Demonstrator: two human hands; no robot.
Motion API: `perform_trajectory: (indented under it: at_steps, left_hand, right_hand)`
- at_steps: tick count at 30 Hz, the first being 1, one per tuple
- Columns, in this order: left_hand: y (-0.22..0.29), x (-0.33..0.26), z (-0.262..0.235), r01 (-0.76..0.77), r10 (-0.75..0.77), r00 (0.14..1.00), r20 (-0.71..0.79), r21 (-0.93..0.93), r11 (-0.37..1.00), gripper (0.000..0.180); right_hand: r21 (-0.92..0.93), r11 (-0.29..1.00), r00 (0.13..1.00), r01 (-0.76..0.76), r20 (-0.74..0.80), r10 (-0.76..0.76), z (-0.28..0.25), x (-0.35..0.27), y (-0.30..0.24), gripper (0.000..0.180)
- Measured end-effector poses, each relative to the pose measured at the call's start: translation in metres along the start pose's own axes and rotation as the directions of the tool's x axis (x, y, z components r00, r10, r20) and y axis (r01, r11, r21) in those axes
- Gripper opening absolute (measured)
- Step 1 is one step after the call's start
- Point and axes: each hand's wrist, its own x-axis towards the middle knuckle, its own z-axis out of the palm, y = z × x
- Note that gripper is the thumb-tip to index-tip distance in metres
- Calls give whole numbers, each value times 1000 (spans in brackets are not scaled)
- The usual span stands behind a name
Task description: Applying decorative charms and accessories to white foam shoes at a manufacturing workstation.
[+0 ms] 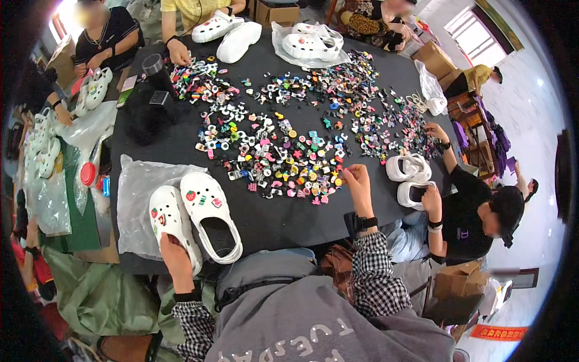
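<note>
— Black cloth covers the bench (271,223), and small coloured shoe charms (283,151) lie scattered across its middle and upper part. Where are the person's hands?

— Left hand (174,253) sits at the lower left of the frame, fingers curled over the heel of a white clog (169,223). That clog lies on a clear plastic bag (136,199), touching a second white clog (211,211) just to its right; both carry a few charms on top.

— And the right?

— Right hand (359,184) reaches up at centre right, to the lower right edge of the charm pile. Its fingers are bent together over the charms; whether they pinch one, I cannot tell.

— So the clogs are well apart from that hand?

— Yes, across the bench's lower edge. Another person's hands work on a white pair (410,178) at the right, and more white clogs (232,33) stand at the top.
</note>
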Motion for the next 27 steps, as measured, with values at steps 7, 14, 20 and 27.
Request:
perform_trajectory:
  at_steps: [7, 14, 20, 27]
  left_hand:
    - [17, -4, 28, 82, -76, 996, 40, -175, 981, 43]
    - [16, -4, 28, 80, -76, 997, 32, -194, 978, 38]
    - [17, -4, 31, 52, -39, 997, 69, -208, 977, 37]
    - [19, -5, 29, 70, -49, 994, 97, -230, 971, 39]
  right_hand:
    - [-34, 997, 994, -65, 88, 68, -9, 25, 24, 17]
    - [-138, 989, 996, -59, 56, 67, 10, 49, 34, 19]
    - [-351, 934, 998, -58, -12, 57, 16, 66, 45, 17]
    - [-380, 925, 1000, 8, -25, -19, 15, 63, 49, 15]
